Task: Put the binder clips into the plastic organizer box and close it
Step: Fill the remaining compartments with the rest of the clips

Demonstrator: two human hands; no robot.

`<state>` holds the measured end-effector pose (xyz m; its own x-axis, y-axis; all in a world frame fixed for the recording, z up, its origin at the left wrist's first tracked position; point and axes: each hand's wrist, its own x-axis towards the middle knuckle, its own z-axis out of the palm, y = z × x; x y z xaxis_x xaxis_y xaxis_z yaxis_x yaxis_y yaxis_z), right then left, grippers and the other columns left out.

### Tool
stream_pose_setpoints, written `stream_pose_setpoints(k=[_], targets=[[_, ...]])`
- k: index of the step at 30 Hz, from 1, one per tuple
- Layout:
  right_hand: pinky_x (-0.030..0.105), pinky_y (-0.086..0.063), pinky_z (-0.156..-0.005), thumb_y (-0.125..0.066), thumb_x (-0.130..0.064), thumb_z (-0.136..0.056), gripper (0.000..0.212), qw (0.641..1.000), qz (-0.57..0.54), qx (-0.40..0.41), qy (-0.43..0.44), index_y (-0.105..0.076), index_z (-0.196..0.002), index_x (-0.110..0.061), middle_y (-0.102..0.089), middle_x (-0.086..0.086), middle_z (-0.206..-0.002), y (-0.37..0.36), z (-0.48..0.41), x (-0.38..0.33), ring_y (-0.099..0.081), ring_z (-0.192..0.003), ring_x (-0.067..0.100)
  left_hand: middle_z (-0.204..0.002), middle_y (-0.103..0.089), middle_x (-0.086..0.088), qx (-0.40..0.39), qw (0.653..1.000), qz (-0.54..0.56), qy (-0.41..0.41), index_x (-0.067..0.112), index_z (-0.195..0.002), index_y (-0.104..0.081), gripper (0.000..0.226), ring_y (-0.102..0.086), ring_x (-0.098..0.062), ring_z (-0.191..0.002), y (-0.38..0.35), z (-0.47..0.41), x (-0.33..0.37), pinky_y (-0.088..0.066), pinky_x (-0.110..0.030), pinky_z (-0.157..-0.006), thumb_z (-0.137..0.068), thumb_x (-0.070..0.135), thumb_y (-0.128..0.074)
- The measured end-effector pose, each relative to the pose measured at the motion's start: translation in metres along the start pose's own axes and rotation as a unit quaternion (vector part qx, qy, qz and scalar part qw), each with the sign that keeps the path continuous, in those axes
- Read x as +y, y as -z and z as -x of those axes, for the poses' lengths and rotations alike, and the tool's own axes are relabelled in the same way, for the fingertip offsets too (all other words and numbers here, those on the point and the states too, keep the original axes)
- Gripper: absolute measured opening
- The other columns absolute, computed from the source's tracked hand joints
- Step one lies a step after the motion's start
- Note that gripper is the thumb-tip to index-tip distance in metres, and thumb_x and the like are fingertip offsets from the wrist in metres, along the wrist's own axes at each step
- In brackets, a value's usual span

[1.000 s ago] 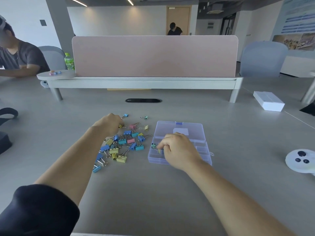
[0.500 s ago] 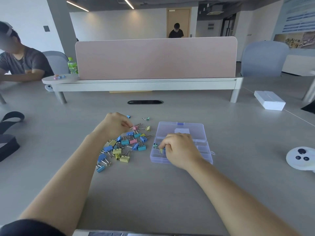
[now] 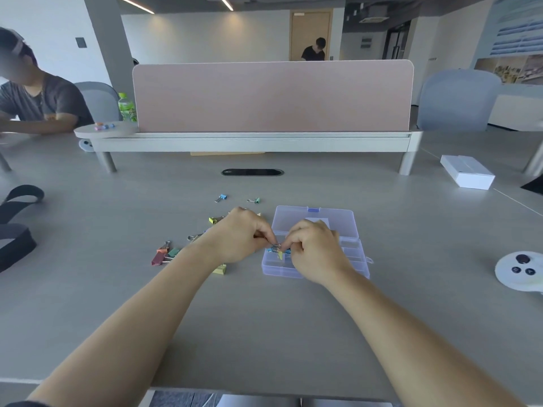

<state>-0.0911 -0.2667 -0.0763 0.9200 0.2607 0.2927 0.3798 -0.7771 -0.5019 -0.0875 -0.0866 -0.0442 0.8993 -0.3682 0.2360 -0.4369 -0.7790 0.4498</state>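
Organizer box: clear plastic organizer box [image 3: 282,270] lies on the grey desk [image 3: 264,318], just in front of the person and slightly to their right
Box axis: long side runs left to right across the desk; compartments face up; lid [image 3: 293,220] is swung open away from the person, latch edge farthest off
Binder clips: a small cluster of blue and yellow binder clips [image 3: 279,251] sits at the box's left-hand compartment, between both sets of fingertips
Left hand: left hand [image 3: 239,239] is curled tight, thumb and forefinger pinching a wire handle in that cluster at the box's left edge
Right hand: right hand [image 3: 314,251] rests over the box, fingers curled in on the same cluster; appears to pinch it, though the contact is partly hidden
Loose clips: loose clips [image 3: 163,254] lie scattered left of the box, some hidden under the left forearm
Progress: judged early; few clips boxed, many outstanding, lid not yet closed
Surroundings: pink divider screen [image 3: 273,96] beyond; white carton [image 3: 467,175] and white controller [image 3: 520,268] well off to the right
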Motion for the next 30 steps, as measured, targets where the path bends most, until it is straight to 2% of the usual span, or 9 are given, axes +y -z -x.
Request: stream_pose_setpoints(k=[3,6,8,12,15,19,22,27,30], targets=[[0.035,-0.030,-0.093,-0.043,-0.005,-0.088,0.042,1.000,-0.003,-0.005,-0.007,-0.076,-0.089,-0.032,-0.061,-0.014,-0.107,0.000,-0.001,0.000,-0.045,-0.105,0.018,-0.081,-0.075,0.008,-0.006,1.000,-0.020,-0.016,0.023,-0.081,-0.078,0.022,-0.065,-0.011,-0.077,-0.003,0.000,-0.004,-0.048,-0.031,-0.086,-0.085,0.005,-0.064],[0.035,-0.030,-0.092,-0.043,-0.006,-0.088,0.042,1.000,-0.003,-0.008,-0.010,-0.076,-0.090,-0.033,-0.061,-0.014,-0.107,0.000,-0.002,0.000,-0.046,-0.106,0.018,-0.079,-0.074,0.010,-0.002,0.999,-0.038,-0.033,0.024,-0.080,-0.078,0.026,-0.064,-0.014,-0.079,-0.006,-0.001,-0.007,-0.043,-0.042,-0.092,-0.085,0.003,-0.062],[0.034,-0.030,-0.091,-0.044,-0.006,-0.088,0.041,1.000,-0.003,-0.011,-0.011,-0.076,-0.090,-0.033,-0.061,-0.013,-0.106,0.000,-0.001,0.000,-0.047,-0.106,0.019,-0.078,-0.073,0.010,0.003,0.997,-0.059,-0.041,0.026,-0.082,-0.078,0.027,-0.062,-0.015,-0.080,-0.007,-0.002,-0.006,-0.045,-0.041,-0.089,-0.086,0.004,-0.061],[0.034,-0.031,-0.089,-0.045,-0.008,-0.087,0.039,1.000,-0.001,-0.006,-0.007,-0.076,-0.089,-0.032,-0.057,-0.015,-0.099,0.001,-0.001,-0.001,-0.048,-0.105,0.019,-0.083,-0.071,0.006,-0.014,0.991,-0.122,-0.047,0.023,-0.089,-0.077,0.032,-0.061,-0.016,-0.081,-0.008,-0.003,-0.004,-0.046,-0.025,-0.075,-0.085,-0.002,-0.056],[0.033,-0.031,-0.088,-0.045,-0.007,-0.087,0.039,1.000,-0.004,0.001,-0.003,-0.076,-0.088,-0.030,-0.053,-0.018,-0.092,0.000,-0.001,-0.001,-0.049,-0.103,0.018,-0.081,-0.064,0.006,-0.026,0.985,-0.158,-0.060,0.020,-0.091,-0.076,0.033,-0.056,-0.016,-0.078,-0.008,-0.002,-0.001,-0.047,-0.027,-0.075,-0.085,-0.004,-0.055],[0.033,-0.032,-0.087,-0.045,-0.005,-0.084,0.039,1.000,-0.022,0.018,0.002,-0.076,-0.080,-0.028,-0.052,-0.020,-0.082,0.000,-0.001,0.000,-0.052,-0.100,0.018,-0.079,-0.056,0.008,-0.028,0.979,-0.194,-0.061,0.022,-0.090,-0.075,0.038,-0.054,-0.016,-0.077,-0.011,-0.002,-0.002,-0.051,-0.040,-0.083,-0.081,-0.008,-0.052],[0.038,-0.040,-0.090,-0.044,-0.003,-0.081,0.041,0.998,-0.043,0.030,0.022,-0.075,-0.073,-0.029,-0.055,-0.019,-0.079,-0.001,0.000,0.002,-0.054,-0.095,0.020,-0.076,-0.049,0.009,-0.040,0.974,-0.217,-0.054,0.023,-0.091,-0.074,0.043,-0.053,-0.019,-0.075,-0.012,-0.001,0.002,-0.052,-0.043,-0.085,-0.078,-0.009,-0.049],[0.040,-0.043,-0.091,-0.046,-0.003,-0.082,0.038,0.998,-0.036,0.023,0.036,-0.076,-0.077,-0.025,-0.050,-0.024,-0.075,0.000,0.002,0.001,-0.051,-0.094,0.020,-0.086,-0.065,0.004,-0.021,0.981,-0.189,-0.048,0.023,-0.092,-0.075,0.040,-0.058,-0.019,-0.080,-0.011,0.001,0.007,-0.051,-0.040,-0.083,-0.081,-0.005,-0.049],[0.039,-0.043,-0.090,-0.046,-0.003,-0.083,0.037,0.999,-0.029,0.017,0.041,-0.077,-0.078,-0.023,-0.050,-0.020,-0.077,0.001,0.002,0.000,-0.051,-0.094,0.022,-0.085,-0.070,0.005,-0.001,0.989,-0.137,-0.050,0.020,-0.094,-0.075,0.026,-0.062,-0.016,-0.082,-0.008,0.002,0.008,-0.051,-0.031,-0.078,-0.086,0.004,-0.055]])
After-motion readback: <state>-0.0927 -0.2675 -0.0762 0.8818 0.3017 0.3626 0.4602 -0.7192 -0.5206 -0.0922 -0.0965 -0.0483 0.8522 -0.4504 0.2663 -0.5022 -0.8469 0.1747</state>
